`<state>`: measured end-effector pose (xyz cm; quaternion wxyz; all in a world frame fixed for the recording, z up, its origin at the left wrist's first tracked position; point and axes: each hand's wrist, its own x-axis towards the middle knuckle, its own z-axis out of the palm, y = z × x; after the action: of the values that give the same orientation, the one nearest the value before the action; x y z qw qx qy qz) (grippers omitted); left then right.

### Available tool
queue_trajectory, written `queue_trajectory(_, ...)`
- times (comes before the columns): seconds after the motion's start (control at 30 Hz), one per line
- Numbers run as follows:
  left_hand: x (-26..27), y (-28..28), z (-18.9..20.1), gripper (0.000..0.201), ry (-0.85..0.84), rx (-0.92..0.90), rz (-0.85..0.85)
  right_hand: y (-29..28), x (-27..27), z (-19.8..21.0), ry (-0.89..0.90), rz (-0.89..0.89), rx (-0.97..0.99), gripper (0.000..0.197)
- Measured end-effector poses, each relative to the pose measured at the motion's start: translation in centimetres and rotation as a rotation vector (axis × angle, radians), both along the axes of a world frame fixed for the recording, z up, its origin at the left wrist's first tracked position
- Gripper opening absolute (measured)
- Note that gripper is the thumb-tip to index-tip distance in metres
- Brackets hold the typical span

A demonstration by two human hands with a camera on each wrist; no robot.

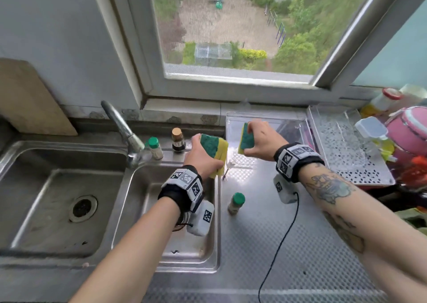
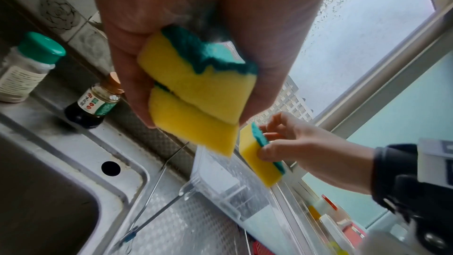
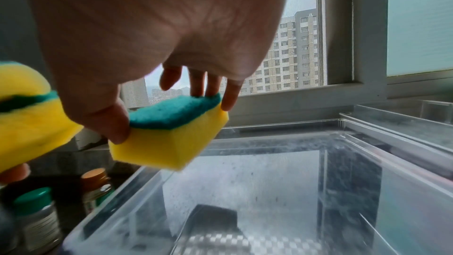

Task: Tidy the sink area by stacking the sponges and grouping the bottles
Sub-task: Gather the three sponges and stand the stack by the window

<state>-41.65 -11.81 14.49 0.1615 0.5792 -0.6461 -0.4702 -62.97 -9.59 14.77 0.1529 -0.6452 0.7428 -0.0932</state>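
Observation:
My left hand (image 1: 204, 157) grips two yellow sponges with green scouring pads (image 1: 215, 151), pressed together, above the rim between the small sink and the counter. In the left wrist view both sponges (image 2: 196, 94) show squeezed between thumb and fingers. My right hand (image 1: 255, 139) pinches a third sponge (image 1: 246, 141) by its ends over a clear plastic box (image 1: 233, 164); in the right wrist view this sponge (image 3: 169, 137) hangs above the box (image 3: 269, 181). A green-capped bottle (image 1: 155, 149) and a dark bottle (image 1: 178, 139) stand behind the sink. Another green-capped bottle (image 1: 236, 203) stands on the counter.
A faucet (image 1: 124, 131) rises over the steel double sink (image 1: 34, 210). A perforated clear tray (image 1: 346, 154) and crowded containers (image 1: 406, 136) fill the right side. A black cable (image 1: 284, 233) crosses the patterned counter. A cutting board (image 1: 30, 101) leans at the left wall.

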Motion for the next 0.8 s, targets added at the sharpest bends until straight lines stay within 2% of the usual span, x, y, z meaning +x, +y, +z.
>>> queue_trajectory(0.33, -4.4, -4.8, -0.9, 0.064, -0.127, 0.035, 0.117, -8.3, -3.5, -3.3, -0.043, 0.13, 0.048, 0.06)
queue_trajectory(0.53, -6.7, -6.5, -1.3, 0.062, -0.159, 0.017, 0.148, -10.4, -3.6, -4.4, -0.076, 0.18, 0.017, 0.059)
queue_trajectory(0.7, -8.4, -7.9, -0.7, 0.059, -0.106, 0.022, 0.226, -10.1, -4.2, -5.1, -0.224, 0.17, -0.013, 0.071)
queue_trajectory(0.8, -8.4, -8.7, -0.4, 0.061, -0.074, 0.013, 0.264, -9.7, -3.6, -5.2, -0.268, 0.19, -0.039, 0.089)
